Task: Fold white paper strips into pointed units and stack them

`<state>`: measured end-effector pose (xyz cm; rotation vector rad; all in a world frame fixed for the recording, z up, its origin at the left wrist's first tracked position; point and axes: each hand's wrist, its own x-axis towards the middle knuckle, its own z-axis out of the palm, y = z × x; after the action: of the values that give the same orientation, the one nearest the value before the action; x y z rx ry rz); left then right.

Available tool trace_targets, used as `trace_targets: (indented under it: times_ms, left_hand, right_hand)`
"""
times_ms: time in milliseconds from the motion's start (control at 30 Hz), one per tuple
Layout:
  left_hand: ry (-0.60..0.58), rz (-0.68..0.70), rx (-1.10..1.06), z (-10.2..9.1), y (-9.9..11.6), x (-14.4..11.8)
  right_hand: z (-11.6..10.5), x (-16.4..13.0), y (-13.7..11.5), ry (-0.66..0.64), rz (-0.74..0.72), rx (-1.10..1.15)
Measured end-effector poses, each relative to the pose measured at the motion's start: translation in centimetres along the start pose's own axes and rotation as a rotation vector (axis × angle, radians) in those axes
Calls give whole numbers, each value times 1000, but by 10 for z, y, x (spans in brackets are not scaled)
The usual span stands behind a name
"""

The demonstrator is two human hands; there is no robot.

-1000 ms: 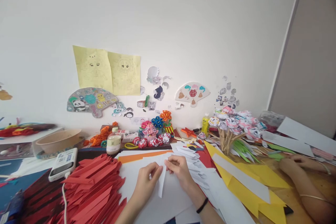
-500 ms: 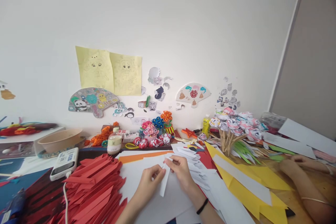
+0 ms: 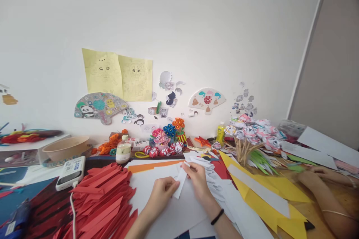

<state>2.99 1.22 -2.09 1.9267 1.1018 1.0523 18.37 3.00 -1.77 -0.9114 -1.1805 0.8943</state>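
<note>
A narrow folded strip of white paper [image 3: 181, 183] slants between my two hands, above a stack of white sheets [image 3: 168, 214]. My left hand [image 3: 165, 190] pinches its lower left edge between thumb and fingers. At the upper end, my right hand [image 3: 196, 177] grips the strip, a black band round that wrist. Folded red paper strips [image 3: 103, 198] lie heaped to the left of my hands. Folded white strips [image 3: 209, 171] are piled just beyond and to the right of my right hand.
A power bank [image 3: 70, 173] with a white cable sits left, near a drink bottle [image 3: 123, 149]. Yellow sheets [image 3: 263, 198] lie right. Behind them stand paper flowers on sticks [image 3: 249, 138]. Another person's hands [image 3: 316, 175] rest at the far right.
My hands have shifted slightly, and the paper strip is now higher and tilted more to the right. The view has moved a little. The other person's hands stay about the same.
</note>
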Motion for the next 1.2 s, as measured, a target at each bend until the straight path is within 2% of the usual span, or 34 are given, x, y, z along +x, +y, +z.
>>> trace_targets:
  times_ms: [300,367,500,567,700,800,967,1200]
  left_hand:
    - [-11,-34,-78,3,0,0]
    - [-3,-36,-116,3,-3,1]
    - [3,-71,-270,0,-6,2]
    - [-18,-75,-331,-2,-6,3]
    - [-86,-54,-345,-1,-6,2]
    - [-98,-13,-239,1,-5,0]
    - [63,56,-16,-1,1,-2]
    - [182,71,75,-4,5,-4]
  right_hand:
    - [-4,3,-1,87,-5,19]
    - [-4,3,-2,42,-3,65]
    - [-1,1,-8,-215,46,230]
    - [0,-1,-12,-296,70,229]
    - [0,-5,-14,-309,77,153]
    - [-1,-4,-10,-304,71,119]
    - [-3,1,3,-252,49,39]
    - [-1,2,3,-256,33,25]
